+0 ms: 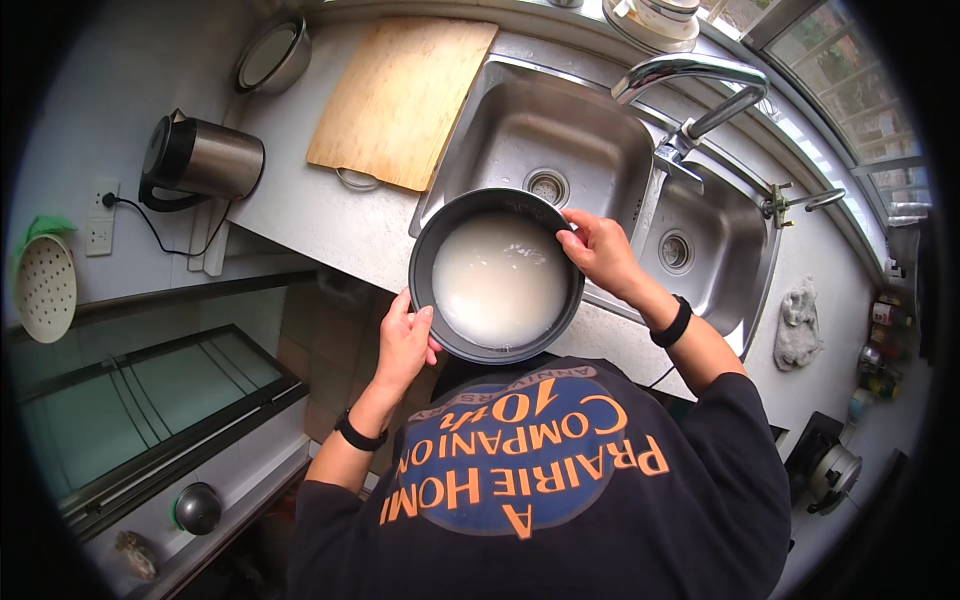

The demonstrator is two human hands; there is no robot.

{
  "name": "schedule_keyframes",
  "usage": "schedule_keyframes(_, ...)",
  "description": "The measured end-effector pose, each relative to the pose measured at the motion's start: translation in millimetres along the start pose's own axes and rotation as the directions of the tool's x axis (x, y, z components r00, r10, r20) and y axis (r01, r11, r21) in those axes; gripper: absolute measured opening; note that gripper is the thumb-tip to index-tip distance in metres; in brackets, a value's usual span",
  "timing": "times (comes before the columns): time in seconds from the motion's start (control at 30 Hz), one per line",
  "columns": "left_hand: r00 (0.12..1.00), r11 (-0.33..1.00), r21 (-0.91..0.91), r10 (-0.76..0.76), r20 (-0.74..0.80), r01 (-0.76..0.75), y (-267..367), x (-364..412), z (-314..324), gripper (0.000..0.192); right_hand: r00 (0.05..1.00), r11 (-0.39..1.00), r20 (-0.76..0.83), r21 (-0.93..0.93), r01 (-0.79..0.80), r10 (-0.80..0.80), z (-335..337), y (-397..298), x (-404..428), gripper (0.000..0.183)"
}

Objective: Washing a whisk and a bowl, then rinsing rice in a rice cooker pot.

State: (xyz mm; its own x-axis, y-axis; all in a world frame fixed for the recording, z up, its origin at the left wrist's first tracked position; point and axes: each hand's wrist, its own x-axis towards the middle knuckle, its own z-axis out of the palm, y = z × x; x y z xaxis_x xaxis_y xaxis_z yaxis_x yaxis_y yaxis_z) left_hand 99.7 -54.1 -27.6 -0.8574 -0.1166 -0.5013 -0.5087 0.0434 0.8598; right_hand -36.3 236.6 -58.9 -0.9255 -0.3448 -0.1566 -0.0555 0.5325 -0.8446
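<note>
A dark, round cooking pot point(422, 262), holding cloudy whitish liquid point(501, 281), is held between my two hands over the counter's front edge, partly above the sink. My left hand point(405, 341) grips its rim and side at the lower left, with the thumb on the outside near the rim. My right hand point(600, 251) pinches the rim at the upper right. Behind the pot lies a double-bowl stainless steel sink point(570, 120) with a chrome faucet point(697, 71) between its bowls. Whatever lies at the bottom of the liquid cannot be made out.
Left of the sink lies a wooden cutting board point(401, 97). An electric kettle point(217, 159) and a metal bowl point(292, 56) stand by the wall. Stacked dishes point(660, 22) sit on the sill. A crumpled plastic bag point(798, 326) lies right of the sink.
</note>
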Motion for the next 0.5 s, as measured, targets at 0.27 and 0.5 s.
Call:
schedule_keyframes(0.27, 0.966, 0.974, -0.137, -0.152, 0.210, 0.183, 2.2, 29.8, 17.5, 0.038, 1.000, 0.986, -0.030, -0.169, -0.014, 0.009, -60.1, -70.4, -3.2, 0.032)
schedule_keyframes(0.5, 0.970, 0.977, -0.203, 0.113, 0.216, -0.069, 12.9, 69.2, 33.7, 0.056, 0.943, 0.935, -0.244, -0.326, 0.141, -0.227, -76.1, -57.7, 0.6, 0.035)
